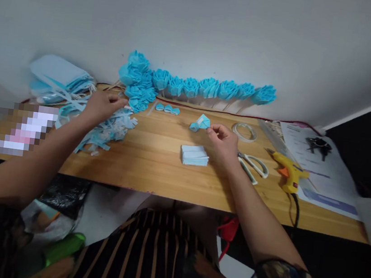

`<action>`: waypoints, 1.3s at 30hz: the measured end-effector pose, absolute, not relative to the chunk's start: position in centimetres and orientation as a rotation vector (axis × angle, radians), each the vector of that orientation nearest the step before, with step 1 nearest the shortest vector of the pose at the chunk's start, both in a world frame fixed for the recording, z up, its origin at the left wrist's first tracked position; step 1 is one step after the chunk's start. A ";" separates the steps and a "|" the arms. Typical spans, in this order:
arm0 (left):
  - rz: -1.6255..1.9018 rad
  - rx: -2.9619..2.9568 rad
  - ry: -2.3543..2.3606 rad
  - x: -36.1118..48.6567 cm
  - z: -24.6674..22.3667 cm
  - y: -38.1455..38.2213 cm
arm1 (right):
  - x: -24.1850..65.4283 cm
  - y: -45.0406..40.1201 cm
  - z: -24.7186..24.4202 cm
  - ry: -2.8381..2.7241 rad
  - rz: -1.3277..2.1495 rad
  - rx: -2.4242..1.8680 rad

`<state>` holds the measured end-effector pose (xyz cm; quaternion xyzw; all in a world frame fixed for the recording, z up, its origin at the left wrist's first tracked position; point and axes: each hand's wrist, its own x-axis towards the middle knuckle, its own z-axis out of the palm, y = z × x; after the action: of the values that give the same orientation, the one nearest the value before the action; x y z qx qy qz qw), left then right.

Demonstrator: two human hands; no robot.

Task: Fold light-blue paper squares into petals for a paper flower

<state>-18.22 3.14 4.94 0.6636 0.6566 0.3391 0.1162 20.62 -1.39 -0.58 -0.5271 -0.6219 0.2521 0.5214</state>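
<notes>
My right hand pinches a folded light-blue fabric piece by its right edge, just above the table. A smaller blue bit shows close beside it, and I cannot tell whether the two are joined. My left hand is over a heap of blue and white scraps, thumb and fingers closed. Something small and whitish shows at its fingertips, too small to name. Between the hands lies a row of small folded blue pieces. A stack of pale-blue rectangles sits nearer the front edge.
Blue fabric flowers on sticks line the wall, with more bunched at left. Right of my hand are a tape roll, scissors, a yellow glue gun and papers. Face masks are piled back left.
</notes>
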 end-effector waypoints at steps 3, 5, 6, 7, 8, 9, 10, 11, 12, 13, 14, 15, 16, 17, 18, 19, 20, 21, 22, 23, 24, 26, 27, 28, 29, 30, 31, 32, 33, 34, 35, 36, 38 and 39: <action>0.830 2.073 1.960 -20.3 4.0 3.7 | 20.7 -1.3 -0.8 -1.508 0.607 -1.263; 0.880 2.244 1.911 -19.9 4.1 3.6 | 20.5 -1.4 -0.8 -1.508 0.624 -1.263; 0.941 2.325 1.858 -19.2 4.3 3.4 | 20.4 -1.5 -0.7 -1.504 0.633 -1.262; 0.993 2.381 1.787 -18.1 4.5 3.1 | 20.3 -1.7 -0.6 -1.501 0.644 -1.259; 1.038 2.390 1.712 -16.6 4.7 2.8 | 20.1 -1.8 -0.5 -1.501 0.654 -1.253; 1.083 2.361 1.635 -14.9 4.9 2.4 | 20.0 -2.0 -0.3 -1.503 0.668 -1.244; 1.112 2.296 1.549 -13.1 4.9 2.0 | 19.9 -2.1 -0.2 -1.506 0.683 -1.233; 1.089 2.223 1.449 -11.1 4.9 1.6 | 19.8 -2.2 -0.1 -1.507 0.697 -1.224; 1.036 2.148 1.350 -9.2 4.8 1.2 | 19.8 -2.3 0.0 -1.504 0.712 -1.220; 0.982 2.070 1.261 -7.4 4.7 1.0 | 19.8 -2.3 0.1 -1.496 0.727 -1.221; 0.951 1.994 1.188 -5.7 4.5 0.8 | 19.8 -2.3 0.1 -1.484 0.738 -1.223; 0.941 1.920 1.132 -4.3 4.2 0.7 | 19.9 -2.3 0.2 -1.474 0.750 -1.224; 0.921 1.861 1.079 -3.1 4.0 0.7 | 19.9 -2.2 0.2 -1.464 0.759 -1.223; 0.906 1.809 1.037 -2.2 3.7 0.8 | 20.0 -2.2 0.2 -1.458 0.768 -1.220; 0.897 1.761 1.007 -1.4 3.4 0.9 | 20.0 -2.2 0.2 -1.454 0.778 -1.215; 0.890 1.721 0.983 -0.9 3.2 1.1 | 20.0 -2.2 0.2 -1.453 0.787 -1.210; 0.892 1.687 0.967 -0.5 3.0 1.3 | 20.0 -2.2 0.2 -1.452 0.794 -1.206; 0.903 1.654 0.959 -0.2 2.8 1.6 | 20.0 -2.2 0.2 -1.452 0.798 -1.202; 0.922 1.623 0.957 -0.1 2.7 1.8 | 20.0 -2.3 0.3 -1.454 0.805 -1.199; 0.943 1.594 0.958 0.0 2.6 2.1 | 20.0 -2.3 0.4 -1.459 0.819 -1.197; 0.963 1.572 0.962 0.0 2.5 2.3 | 20.0 -2.4 0.5 -1.465 0.841 -1.193; 0.977 1.569 0.965 -0.1 2.5 2.5 | 20.2 -2.5 0.9 -1.471 0.909 -1.173; 0.971 1.596 0.963 -0.1 2.5 2.5 | 20.3 -2.5 1.1 -1.472 0.947 -1.160; 0.960 1.638 0.960 -0.2 2.5 2.5 | 20.4 -2.5 1.3 -1.474 0.977 -1.147; 0.947 1.689 0.958 -0.3 2.5 2.4 | 20.5 -2.5 1.4 -1.477 0.994 -1.138; 0.932 1.744 0.957 -0.4 2.5 2.3 | 20.5 -2.6 1.5 -1.488 1.006 -1.135; 0.914 1.798 0.956 -0.5 2.5 2.1 | 20.5 -2.6 1.5 -1.501 1.017 -1.136; 0.892 1.848 0.952 -0.5 2.5 1.9 | 20.4 -2.7 1.4 -1.509 1.028 -1.141; 0.868 1.892 0.947 -0.6 2.5 1.8 | 20.3 -2.8 1.3 -1.510 1.042 -1.146; 0.848 1.929 0.941 -0.6 2.5 1.6 | 20.2 -2.9 1.2 -1.504 1.062 -1.151; 0.834 1.956 0.938 -0.6 2.5 1.5 | 20.0 -3.0 1.1 -1.494 1.081 -1.154; 0.826 1.974 0.937 -0.5 2.5 1.3 | 19.9 -3.1 0.9 -1.485 1.096 -1.156; 0.823 1.986 0.942 -0.5 2.5 1.2 | 19.7 -3.2 0.7 -1.480 1.110 -1.161; 0.825 1.986 0.945 -0.4 2.6 1.1 | 19.7 -3.2 0.6 -1.484 1.111 -1.164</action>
<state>-0.43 1.13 2.57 0.7799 0.3711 0.3239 0.3862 19.66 -3.24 0.64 -0.4726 -0.6025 0.4511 0.4585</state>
